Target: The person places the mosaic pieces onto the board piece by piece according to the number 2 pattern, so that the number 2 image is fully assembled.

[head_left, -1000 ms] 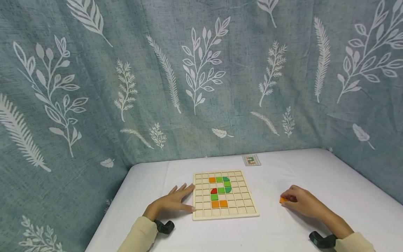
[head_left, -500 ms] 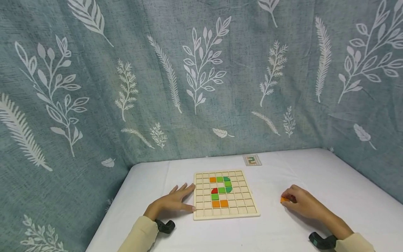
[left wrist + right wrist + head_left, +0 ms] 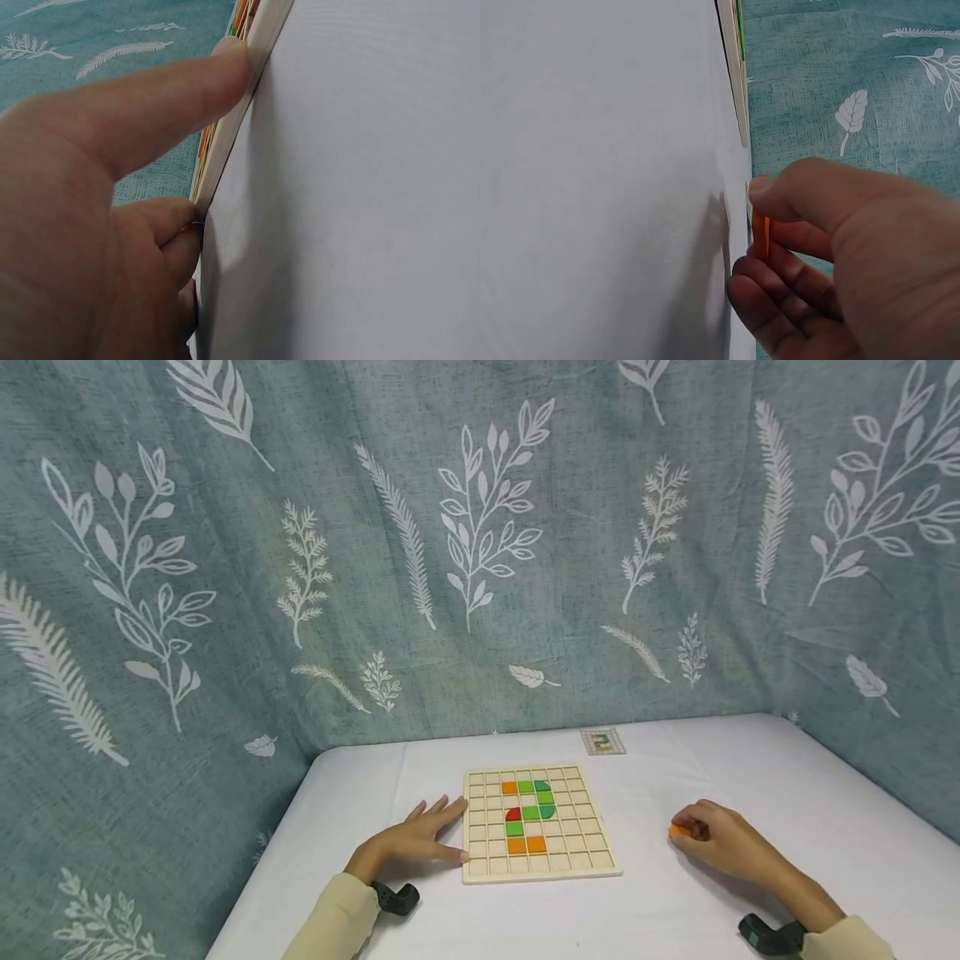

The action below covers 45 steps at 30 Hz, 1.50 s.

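A pale wooden grid board (image 3: 572, 862) lies on the white table, with orange, green and red tiles set in some of its squares. Along its left edge my left hand (image 3: 411, 843) rests with fingers spread, thumb and fingertips touching the rim. The left wrist view shows the thumb (image 3: 187, 94) on the board's side. To the right of the board, my right hand (image 3: 722, 839) pinches an orange tile (image 3: 679, 831) between thumb and fingers. Seen from the right wrist, the orange tile (image 3: 761, 234) stands on edge in the grip, partly covered by the thumb.
A small pattern card (image 3: 603, 742) with a coloured grid figure lies behind the board at the back of the table. A teal curtain (image 3: 480, 543) with white leaf prints hangs behind. White tablecloth (image 3: 637, 910) stretches between the board and the right hand.
The tile in the right hand has tilted slightly between the fingers. The left hand keeps its place at the board, and the whole view has shifted a little to the right.
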Tool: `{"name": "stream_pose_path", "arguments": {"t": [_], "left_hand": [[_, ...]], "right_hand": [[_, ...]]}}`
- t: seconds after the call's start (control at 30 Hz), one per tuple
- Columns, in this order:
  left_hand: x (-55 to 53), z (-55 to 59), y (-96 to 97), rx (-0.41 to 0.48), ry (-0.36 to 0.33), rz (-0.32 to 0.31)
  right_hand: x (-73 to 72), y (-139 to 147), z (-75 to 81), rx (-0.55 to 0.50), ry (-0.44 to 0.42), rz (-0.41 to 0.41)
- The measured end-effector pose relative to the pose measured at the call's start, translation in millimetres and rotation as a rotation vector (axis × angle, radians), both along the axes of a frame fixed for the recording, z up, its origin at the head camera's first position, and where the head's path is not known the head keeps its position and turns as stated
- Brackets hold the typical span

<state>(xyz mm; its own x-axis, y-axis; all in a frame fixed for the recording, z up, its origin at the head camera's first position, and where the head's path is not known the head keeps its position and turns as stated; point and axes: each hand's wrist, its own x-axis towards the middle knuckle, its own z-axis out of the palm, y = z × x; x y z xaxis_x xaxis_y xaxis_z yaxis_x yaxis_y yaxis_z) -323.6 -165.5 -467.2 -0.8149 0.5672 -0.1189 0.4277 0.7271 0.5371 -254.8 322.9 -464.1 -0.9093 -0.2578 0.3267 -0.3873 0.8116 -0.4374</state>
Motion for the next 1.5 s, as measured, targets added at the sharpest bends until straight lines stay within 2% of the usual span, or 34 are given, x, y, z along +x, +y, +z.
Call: {"name": "stream_pose_path", "arguments": {"t": [0.27, 0.5, 0.6, 0.8, 1.13, 1.37, 1.5], "left_hand": [[-1.1, -2.0, 2.4, -0.001, 0.0, -0.004], [-2.3, 0.9, 3.2, -0.005, -0.005, -0.017], [-2.8, 2.3, 2.8, -0.01, -0.001, -0.013], [-3.9, 4.3, 1.3, -0.009, 0.017, -0.013], [-2.5, -2.3, -1.3, -0.006, 0.005, -0.006], [-2.3, -1.2, -2.9, -0.006, 0.009, -0.008], [-1.9, -0.4, -0.9, 0.002, 0.004, -0.013]], "right_hand": [[4.2, -2.4, 5.9, -0.027, -0.012, 0.022], [5.5, -7.7, 16.2, -0.072, 0.14, 0.082], [4.3, -9.1, 21.2, -0.07, 0.16, 0.097], [1.7, -11.8, 27.6, -0.073, 0.163, 0.128], [-2.4, -26.1, 30.8, -0.099, 0.116, 0.172], [-7.6, -41.3, 34.6, -0.082, 0.088, 0.242], [-8.4, -49.6, 36.7, -0.084, 0.106, 0.277]]}}
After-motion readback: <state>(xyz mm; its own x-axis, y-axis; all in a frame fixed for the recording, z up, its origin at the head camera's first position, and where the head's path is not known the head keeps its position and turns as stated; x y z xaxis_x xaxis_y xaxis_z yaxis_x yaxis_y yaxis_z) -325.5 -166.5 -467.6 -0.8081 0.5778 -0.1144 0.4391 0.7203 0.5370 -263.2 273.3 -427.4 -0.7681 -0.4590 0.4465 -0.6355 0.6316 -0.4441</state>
